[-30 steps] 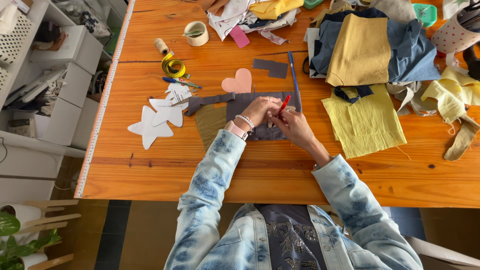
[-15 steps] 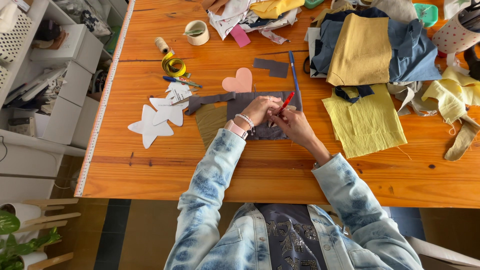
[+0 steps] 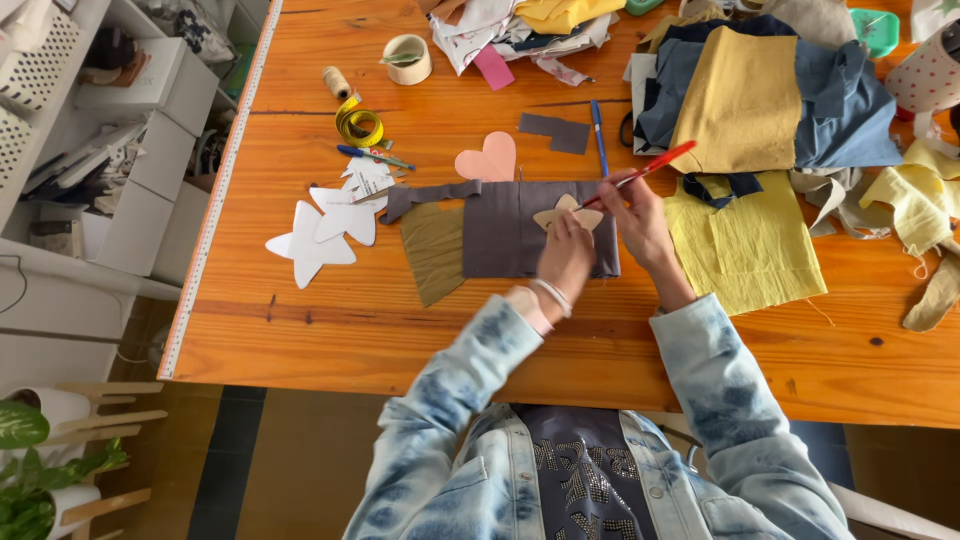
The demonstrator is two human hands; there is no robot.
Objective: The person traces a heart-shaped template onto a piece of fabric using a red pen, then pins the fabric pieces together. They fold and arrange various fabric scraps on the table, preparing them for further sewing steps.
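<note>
I see my left hand [image 3: 566, 262] flat on a tan paper shape [image 3: 568, 213], fingers pressed together and pinning it to the grey cloth [image 3: 510, 240], which lies near the middle of the worktop [image 3: 330, 340], a little toward its near edge. The hand covers the lower part of the shape, so I cannot tell its full outline. My right hand [image 3: 640, 225] pinches a red pen [image 3: 645, 172] between thumb and fingertips; its tip meets the shape's right edge, though I cannot make out the tip itself. An olive cloth [image 3: 435, 250] pokes out from under the grey cloth's left side. A pink heart [image 3: 488, 160] touches the grey cloth's far edge. White stars [image 3: 320, 235] overlap toward the left edge. A yellow cloth [image 3: 745, 240] lies just right of my right hand. The pile of fabric [image 3: 760, 90] at the far right corner is cut off by the frame.
</note>
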